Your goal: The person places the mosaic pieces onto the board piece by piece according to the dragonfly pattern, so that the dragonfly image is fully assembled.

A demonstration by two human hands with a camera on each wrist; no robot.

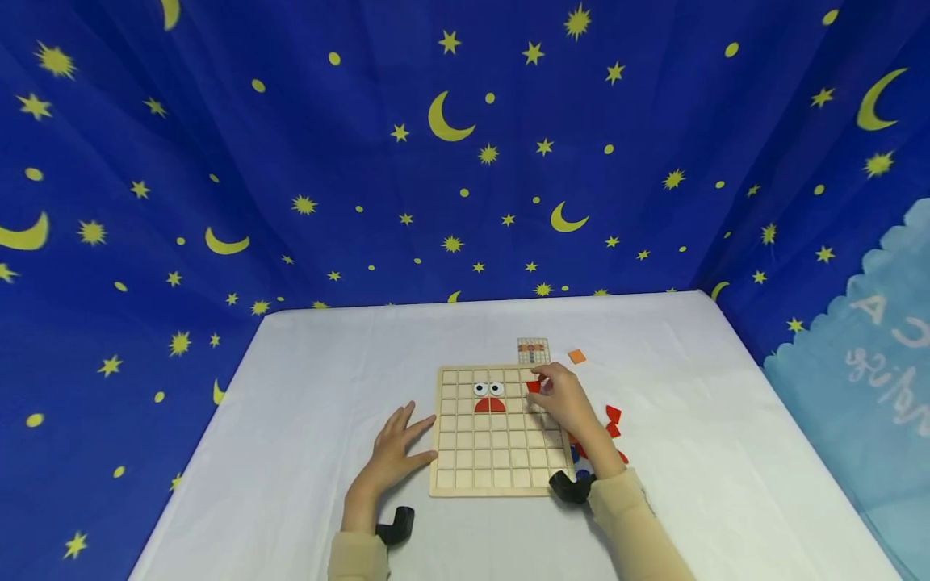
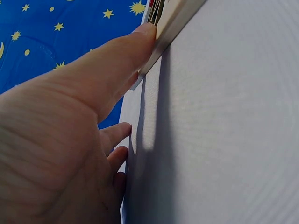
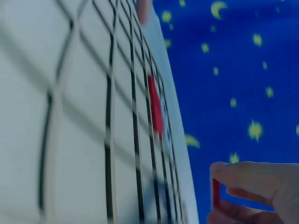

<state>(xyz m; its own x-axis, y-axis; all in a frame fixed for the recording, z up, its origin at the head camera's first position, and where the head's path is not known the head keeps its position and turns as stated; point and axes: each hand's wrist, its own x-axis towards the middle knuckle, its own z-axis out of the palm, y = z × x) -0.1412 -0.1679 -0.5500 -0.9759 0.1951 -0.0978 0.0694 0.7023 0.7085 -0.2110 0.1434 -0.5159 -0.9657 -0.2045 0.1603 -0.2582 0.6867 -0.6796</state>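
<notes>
A wooden grid board [image 1: 472, 458] lies on the white table. Two round eye tiles [image 1: 480, 389] sit side by side in its upper cells, and directly below them two red rounded pieces [image 1: 483, 406] form a half-disc. My left hand [image 1: 392, 452] rests at the board's left edge with its fingers spread; in the left wrist view the thumb [image 2: 126, 51] touches the board's side. Over the upper right cells, my right hand [image 1: 568, 399] pinches a small red piece [image 1: 534, 387] between thumb and fingers. The right wrist view shows this piece edge-on, held off the board.
Behind the board lies a small picture card [image 1: 534, 350], with an orange square piece [image 1: 577, 356] to its right. Several red pieces [image 1: 613, 414] and some blue ones lie right of the board, partly hidden by my right forearm. A starry blue curtain [image 1: 450, 202] stands behind the table.
</notes>
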